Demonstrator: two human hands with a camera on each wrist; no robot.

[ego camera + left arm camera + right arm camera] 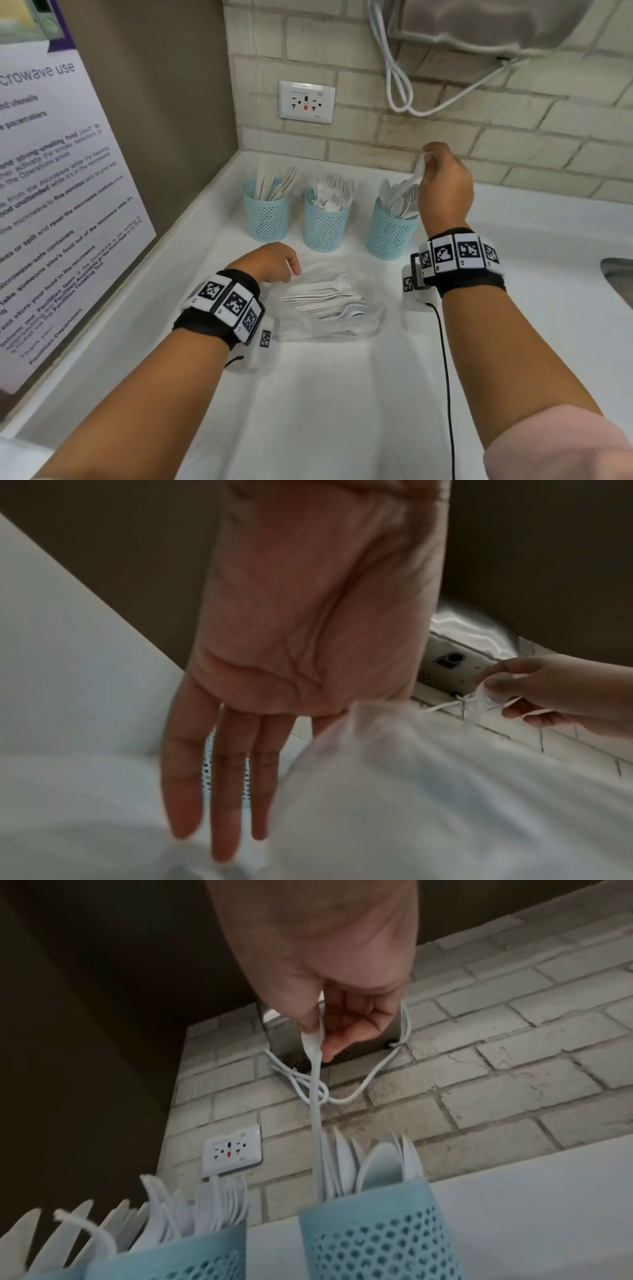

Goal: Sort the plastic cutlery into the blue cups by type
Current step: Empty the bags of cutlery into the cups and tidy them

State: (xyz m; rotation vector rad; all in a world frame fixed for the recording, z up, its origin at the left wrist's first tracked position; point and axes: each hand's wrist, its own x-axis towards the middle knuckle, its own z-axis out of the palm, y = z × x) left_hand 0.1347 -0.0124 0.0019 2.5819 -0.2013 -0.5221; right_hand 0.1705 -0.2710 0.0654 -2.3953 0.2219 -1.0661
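Three blue mesh cups stand at the back of the white counter [325, 404]: the left cup [269, 216] holds knives, the middle cup [325, 226] forks, the right cup [390, 236] spoons. My right hand [426, 161] pinches a white spoon [407, 188] by its handle end, its lower part inside the right cup [373, 1231] among the other spoons. In the right wrist view thumb and fingers [318, 1042] grip the spoon handle [316, 1096]. My left hand [293, 269] rests with straight fingers [219, 831] on a clear bag [329, 305] of white cutlery; the bag hides its index finger.
A brick wall with a socket [306, 101] and a looped white cable [400, 85] stands behind the cups. A steel appliance [496, 24] hangs above the right. A printed notice [51, 205] covers the left wall. A sink edge [620, 277] shows at far right.
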